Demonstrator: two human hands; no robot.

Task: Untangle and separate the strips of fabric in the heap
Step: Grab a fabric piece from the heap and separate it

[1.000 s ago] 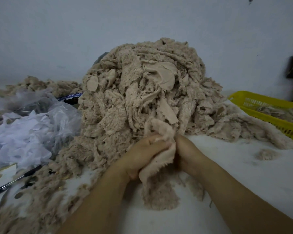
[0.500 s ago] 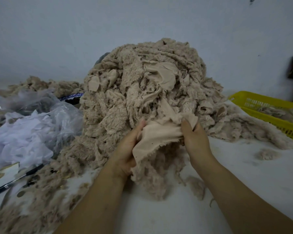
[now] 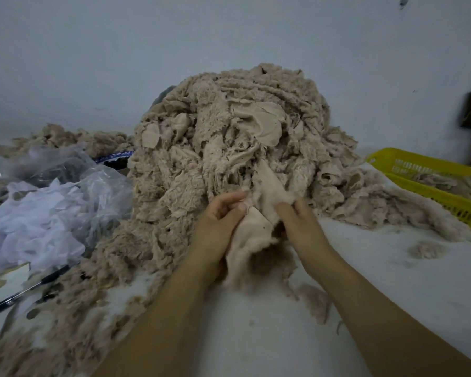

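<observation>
Strip: a beige strip of fabric (image 3: 256, 229), smooth face up with fluffy edges, lies at the near foot of the heap, and its far end runs up into the tangle.
Left hand: the left hand (image 3: 218, 227) pinches the strip's left edge, fingers curled and thumb pressed on the cloth.
Right hand: the right hand (image 3: 299, 227) grips the strip's right side, fingers curled into it (the fingertips are hidden in the fabric).
Heap: the heap (image 3: 229, 148) of beige fleecy strips rises high at the table's centre, against the far wall.
Table: the white table (image 3: 392, 281) carries a loose tuft (image 3: 427, 248) to the right.
Basket: a yellow basket (image 3: 424, 191) at far right holds more fleecy strips.
Left side: crumpled plastic bags (image 3: 52, 213), with a black pen (image 3: 25, 292) near them.
</observation>
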